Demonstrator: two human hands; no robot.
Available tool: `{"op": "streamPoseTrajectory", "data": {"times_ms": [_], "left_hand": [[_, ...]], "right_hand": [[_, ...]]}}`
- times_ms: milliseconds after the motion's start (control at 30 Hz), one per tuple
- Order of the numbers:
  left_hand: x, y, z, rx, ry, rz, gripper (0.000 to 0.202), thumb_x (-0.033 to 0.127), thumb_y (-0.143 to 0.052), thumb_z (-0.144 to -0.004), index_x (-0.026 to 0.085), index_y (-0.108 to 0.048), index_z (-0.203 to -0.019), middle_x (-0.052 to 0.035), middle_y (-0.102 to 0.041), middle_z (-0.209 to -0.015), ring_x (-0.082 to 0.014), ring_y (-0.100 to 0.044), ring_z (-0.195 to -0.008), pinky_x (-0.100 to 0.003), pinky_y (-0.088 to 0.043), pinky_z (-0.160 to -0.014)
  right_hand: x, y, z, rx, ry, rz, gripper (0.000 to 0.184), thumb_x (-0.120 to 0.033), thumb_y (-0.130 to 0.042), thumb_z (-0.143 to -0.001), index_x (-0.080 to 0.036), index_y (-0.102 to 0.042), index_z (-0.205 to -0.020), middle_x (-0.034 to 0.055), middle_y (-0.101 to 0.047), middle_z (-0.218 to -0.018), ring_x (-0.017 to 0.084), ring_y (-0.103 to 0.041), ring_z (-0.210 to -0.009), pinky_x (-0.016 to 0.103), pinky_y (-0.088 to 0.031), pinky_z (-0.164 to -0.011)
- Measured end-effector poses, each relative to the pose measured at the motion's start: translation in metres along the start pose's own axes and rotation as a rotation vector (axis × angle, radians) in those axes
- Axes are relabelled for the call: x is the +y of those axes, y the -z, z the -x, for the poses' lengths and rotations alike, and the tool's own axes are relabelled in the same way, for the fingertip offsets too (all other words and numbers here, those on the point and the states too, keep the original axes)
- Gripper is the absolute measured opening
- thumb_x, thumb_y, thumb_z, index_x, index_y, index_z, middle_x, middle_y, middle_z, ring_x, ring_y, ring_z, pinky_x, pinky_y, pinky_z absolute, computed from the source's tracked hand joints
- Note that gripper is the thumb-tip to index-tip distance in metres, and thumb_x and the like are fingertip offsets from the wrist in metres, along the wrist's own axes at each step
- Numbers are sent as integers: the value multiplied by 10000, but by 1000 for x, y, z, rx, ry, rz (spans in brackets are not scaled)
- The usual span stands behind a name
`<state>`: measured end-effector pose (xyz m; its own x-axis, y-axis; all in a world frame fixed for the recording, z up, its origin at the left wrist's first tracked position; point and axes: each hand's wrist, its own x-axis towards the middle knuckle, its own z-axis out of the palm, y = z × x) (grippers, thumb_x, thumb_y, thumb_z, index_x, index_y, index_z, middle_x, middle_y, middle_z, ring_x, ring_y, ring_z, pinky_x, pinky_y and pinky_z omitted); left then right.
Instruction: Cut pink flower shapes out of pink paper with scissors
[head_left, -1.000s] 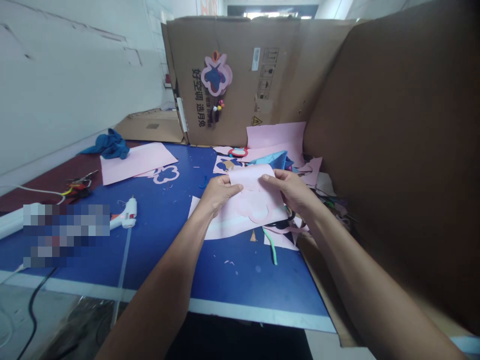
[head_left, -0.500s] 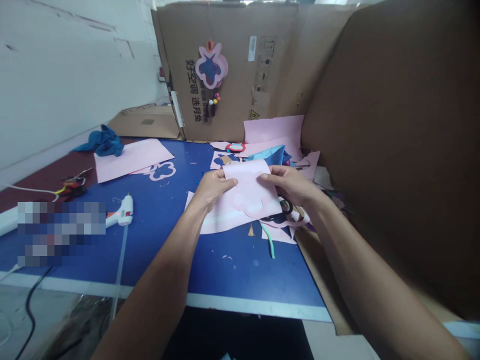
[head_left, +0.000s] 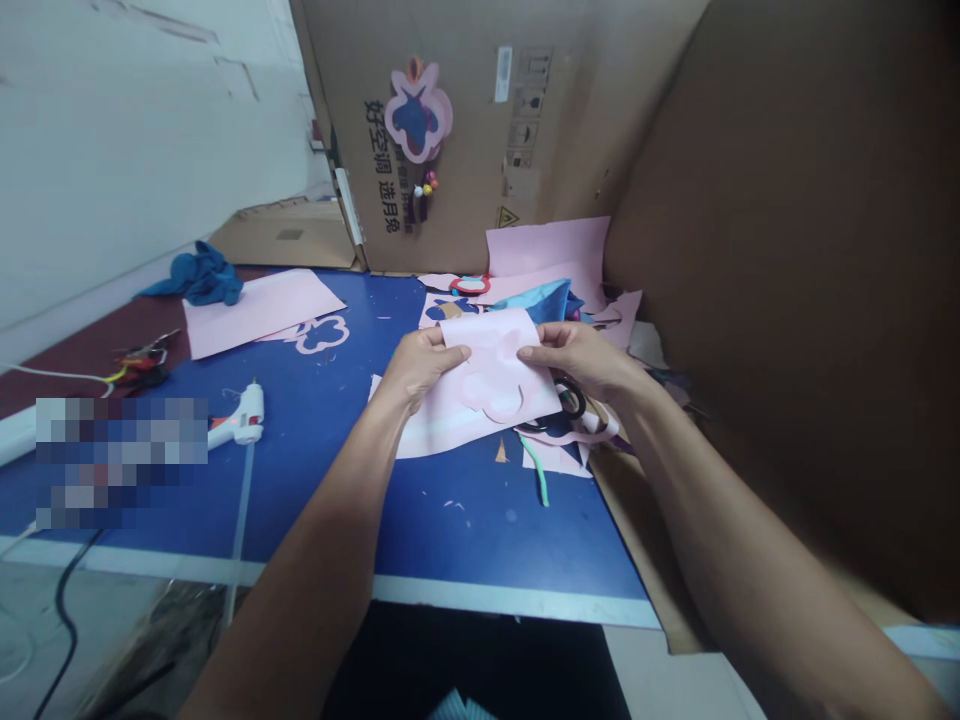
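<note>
Between my two hands is a sheet of pink paper (head_left: 487, 385) with a flower-like shape partly cut or outlined in it. My left hand (head_left: 424, 370) pinches its left edge, thumb on top. On the opposite edge my right hand (head_left: 574, 355) grips it the same way, thumb over the paper and fingers behind. Black-handled scissors (head_left: 572, 398) lie just below my right hand, partly hidden by the sheet. Under its lower right corner sit pink paper scraps (head_left: 555, 458) and a green strip (head_left: 537, 470).
A white glue gun (head_left: 246, 415) rests on the blue table (head_left: 315, 510) at left. Beyond it are pink sheets (head_left: 262, 305), a pink flower cutout (head_left: 324, 335) and blue cloth (head_left: 202, 275). Cardboard walls (head_left: 600, 120) rise behind and right, with a pink flower ornament (head_left: 420, 110) hanging there.
The view has tipped slightly, so things sit a little higher in the picture. Both hands keep their hold on the pink paper, and more of the flower shape shows on it.
</note>
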<state>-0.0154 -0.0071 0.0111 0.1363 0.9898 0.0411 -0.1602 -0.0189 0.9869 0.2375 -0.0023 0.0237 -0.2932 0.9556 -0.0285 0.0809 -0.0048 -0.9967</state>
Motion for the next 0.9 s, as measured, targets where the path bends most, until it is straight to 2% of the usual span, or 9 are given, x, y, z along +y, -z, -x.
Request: {"op": "streamPoseTrajectory", "data": {"times_ms": [100, 167, 233, 467, 900], "left_hand": [[2, 2, 0, 11, -2, -51, 293, 288, -869, -676, 175, -805, -939, -78, -799, -882, -236, -720, -817, -374, -556, -807], [3, 5, 0, 27, -6, -107, 194, 340, -840, -719, 187, -779, -822, -57, -771, -806, -210, -683, -747, -342, -533, -754], [4, 8, 0, 42, -9, -147, 179, 369, -805, -749, 199, -747, -751, -40, -741, -756, -185, -638, -680, -311, -497, -687], [3, 13, -3, 69, -44, -269, 168, 368, -746, -757, 203, -724, -777, 5, -669, -718, -148, -546, -630, -269, -390, -586], [1, 10, -3, 97, -97, -286, 152, 332, -753, -726, 202, -727, -802, -21, -704, -797, -180, -612, -716, -289, -458, -633]], "right_hand": [[1, 2, -1, 11, 11, 35, 230, -374, -920, -713, -221, -763, -784, 3, -746, -727, 140, -596, -578, 249, -458, -504], [2, 3, -2, 26, 16, 59, 238, -383, -920, -713, -219, -762, -780, 6, -730, -714, 140, -584, -574, 246, -445, -486], [4, 4, -3, 46, 19, 79, 249, -394, -919, -713, -218, -758, -786, 10, -722, -710, 144, -580, -573, 246, -440, -475], [9, 8, -5, 70, 8, 135, 267, -406, -905, -730, -210, -744, -812, 5, -732, -746, 144, -606, -597, 238, -452, -498], [12, 10, -9, 82, -7, 122, 264, -391, -914, -714, -214, -748, -818, 2, -745, -752, 143, -616, -601, 241, -468, -505]]}}
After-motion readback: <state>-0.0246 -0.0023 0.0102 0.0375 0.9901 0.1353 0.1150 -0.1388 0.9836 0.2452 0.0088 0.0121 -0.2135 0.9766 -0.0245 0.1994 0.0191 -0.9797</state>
